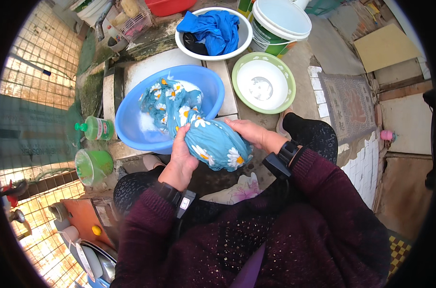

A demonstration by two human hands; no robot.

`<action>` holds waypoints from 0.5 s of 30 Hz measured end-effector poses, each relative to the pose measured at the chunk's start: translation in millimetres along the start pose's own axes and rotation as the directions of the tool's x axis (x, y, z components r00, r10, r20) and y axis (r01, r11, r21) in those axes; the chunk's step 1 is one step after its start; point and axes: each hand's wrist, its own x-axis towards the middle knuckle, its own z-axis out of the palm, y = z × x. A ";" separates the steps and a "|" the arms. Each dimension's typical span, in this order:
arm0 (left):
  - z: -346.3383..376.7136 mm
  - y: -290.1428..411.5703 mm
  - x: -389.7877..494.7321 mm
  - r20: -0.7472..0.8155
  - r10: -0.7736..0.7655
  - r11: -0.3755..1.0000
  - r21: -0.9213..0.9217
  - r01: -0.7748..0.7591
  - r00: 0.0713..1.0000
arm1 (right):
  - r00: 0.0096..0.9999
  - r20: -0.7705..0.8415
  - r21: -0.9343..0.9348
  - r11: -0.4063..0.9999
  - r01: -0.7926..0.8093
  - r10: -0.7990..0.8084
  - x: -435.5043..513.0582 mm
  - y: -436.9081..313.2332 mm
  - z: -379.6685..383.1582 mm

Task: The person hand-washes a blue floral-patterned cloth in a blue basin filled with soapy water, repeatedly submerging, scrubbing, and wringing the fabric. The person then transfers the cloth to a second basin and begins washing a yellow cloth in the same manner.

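Observation:
A wet teal cloth with a white daisy print is bunched between my two hands, over the near rim of a blue plastic basin. My left hand grips the bundle on its left side, thumb on top. On the upper right of the bundle, my right hand holds it with the thumb along its edge. The far part of the cloth still lies in the basin, among white suds. The fingers under the fabric are hidden.
Right of the blue basin stands a green-rimmed white basin with a little liquid. Behind are a white basin of blue and black clothes and a white-rimmed bucket. A green detergent bottle and a green pail stand at left.

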 end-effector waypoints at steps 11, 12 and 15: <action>-5.0 -7.9 0.9 0.010 0.080 0.987 0.140 -0.081 0.997 | 0.864 -0.468 -0.080 0.965 -0.251 0.186 17.1 57.7 -87.0; -5.1 -4.5 0.2 0.014 0.068 0.991 0.118 -0.069 0.998 | 0.857 -0.466 -0.011 0.966 -0.257 0.222 21.4 67.2 -102.6; -0.3 -0.4 -1.6 -0.136 0.096 0.993 0.088 -0.084 0.986 | 0.811 -0.476 0.229 0.938 -0.258 0.340 44.6 102.7 -144.7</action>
